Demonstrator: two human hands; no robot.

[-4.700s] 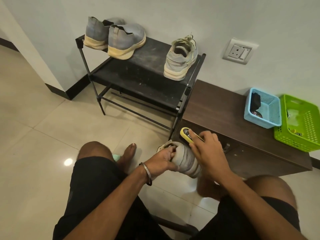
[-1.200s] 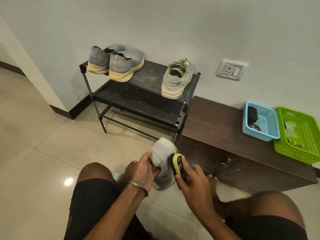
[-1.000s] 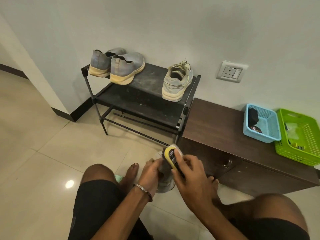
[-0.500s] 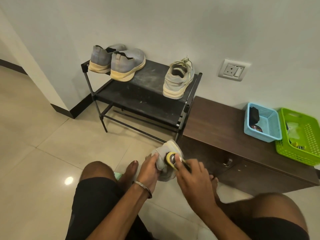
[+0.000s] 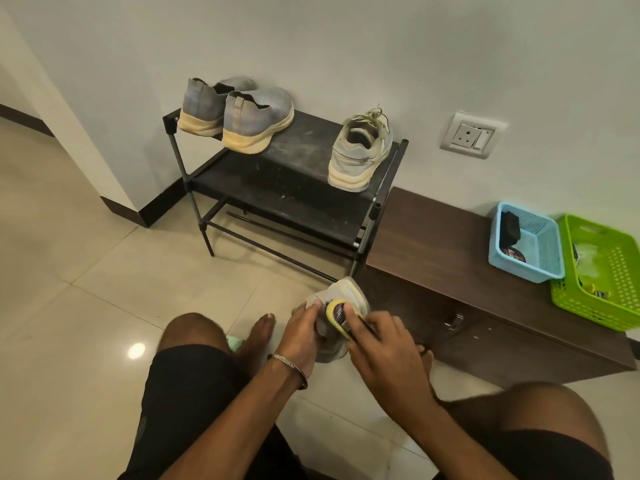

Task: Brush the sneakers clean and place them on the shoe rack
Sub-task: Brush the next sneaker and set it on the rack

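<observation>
Sneaker (image 5: 341,296) in pale grey sits low in the middle of the view, held above the tiled floor (image 5: 86,271) in front of the person's knees, its pale sole edge turned toward the dark cabinet. The left hand (image 5: 300,336) wraps round its near side, so that grip is full of the shoe; a metal bangle (image 5: 287,364) circles the wrist. The right hand (image 5: 377,344) has its grip curled round a yellow-and-black brush (image 5: 337,311), whose head lies against the sneaker's upper, with one fingertip on the brush's top edge.

Behind, a black metal shoe rack (image 5: 298,188) stands against the white wall. On its dusty top shelf the matching sneaker (image 5: 358,154) rests at the right end, heel toward the camera, laces loose. At the left end stands a pair of grey slip-on shoes (image 5: 242,114) with yellowed soles, side by side and touching.

Right of the rack, just beside it, runs a low brown counter (image 5: 433,244) with drawer fronts. At its far right a blue basket (image 5: 535,268) holds a dark item and a round tin, and a green basket (image 5: 623,306) touches it on the right. A wall socket (image 5: 470,135) sits above the counter. A bare foot (image 5: 258,336) rests on the floor beside something mint green.
</observation>
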